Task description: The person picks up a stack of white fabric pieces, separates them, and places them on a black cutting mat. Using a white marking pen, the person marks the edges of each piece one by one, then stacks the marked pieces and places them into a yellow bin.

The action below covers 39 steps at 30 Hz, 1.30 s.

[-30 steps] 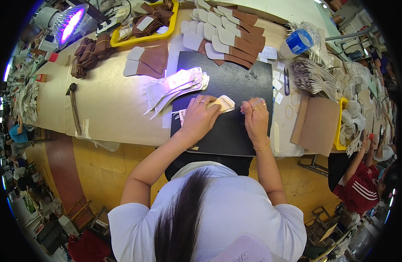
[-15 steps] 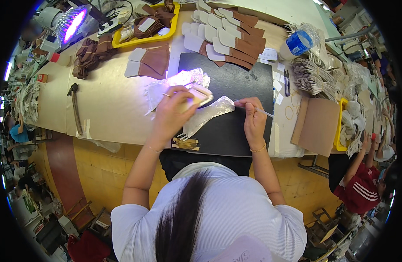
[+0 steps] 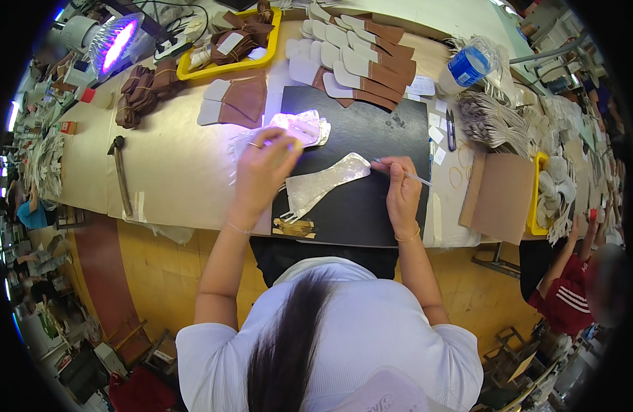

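On the black work mat lies a pale, silvery cut piece, broad at its lower left and narrowing to a rounded upper right end. My right hand is closed around a thin white pen-like stick, its tip beside that rounded end. Beyond the piece, a small stack of pale cut pieces glows under purple light. My left hand is at the near left side of this stack, thumb and fingers apart. Glare and some blur hide whether the fingertips touch it.
Brown-and-white cut pieces lie overlapped at the back. A lit lamp and a yellow tray stand back left. A hammer lies left. A plastic bottle, cutter and brown cardboard are on the right.
My left hand has moved slightly left and away from the silvery piece, and the pale piece it held now rests on the stack. My right hand has barely moved.
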Each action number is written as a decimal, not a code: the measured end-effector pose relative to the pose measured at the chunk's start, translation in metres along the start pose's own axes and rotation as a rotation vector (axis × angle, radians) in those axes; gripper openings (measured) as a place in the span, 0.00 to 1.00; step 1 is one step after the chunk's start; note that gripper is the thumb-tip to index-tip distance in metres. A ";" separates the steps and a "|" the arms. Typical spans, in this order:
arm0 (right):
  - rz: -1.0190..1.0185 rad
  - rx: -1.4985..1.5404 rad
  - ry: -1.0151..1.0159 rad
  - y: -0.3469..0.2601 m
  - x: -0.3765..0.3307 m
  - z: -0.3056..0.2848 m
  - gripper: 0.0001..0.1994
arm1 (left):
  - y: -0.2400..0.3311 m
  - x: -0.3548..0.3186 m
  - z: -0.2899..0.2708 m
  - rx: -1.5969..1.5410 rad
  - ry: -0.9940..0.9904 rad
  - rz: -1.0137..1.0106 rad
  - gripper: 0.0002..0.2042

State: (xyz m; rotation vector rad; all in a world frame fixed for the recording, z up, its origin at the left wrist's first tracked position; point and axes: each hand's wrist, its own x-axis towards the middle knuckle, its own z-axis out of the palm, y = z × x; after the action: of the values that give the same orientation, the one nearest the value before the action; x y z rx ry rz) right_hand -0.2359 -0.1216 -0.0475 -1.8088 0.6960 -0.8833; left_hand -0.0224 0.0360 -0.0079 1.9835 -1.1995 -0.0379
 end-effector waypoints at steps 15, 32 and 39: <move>0.056 -0.026 -0.022 0.005 -0.001 0.006 0.17 | 0.025 -0.031 0.072 0.033 -0.161 0.244 0.09; -0.211 -0.296 -0.133 0.000 0.005 0.007 0.07 | 0.027 -0.034 0.078 0.116 -0.143 0.291 0.09; -0.274 -0.346 -0.145 0.002 0.004 0.007 0.09 | 0.027 -0.035 0.079 0.147 -0.153 0.288 0.09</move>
State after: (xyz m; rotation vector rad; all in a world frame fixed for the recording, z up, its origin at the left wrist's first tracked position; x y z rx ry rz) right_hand -0.2278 -0.1216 -0.0503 -2.2942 0.5394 -0.8341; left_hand -0.0935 0.0077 -0.0570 1.9397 -1.6186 0.0461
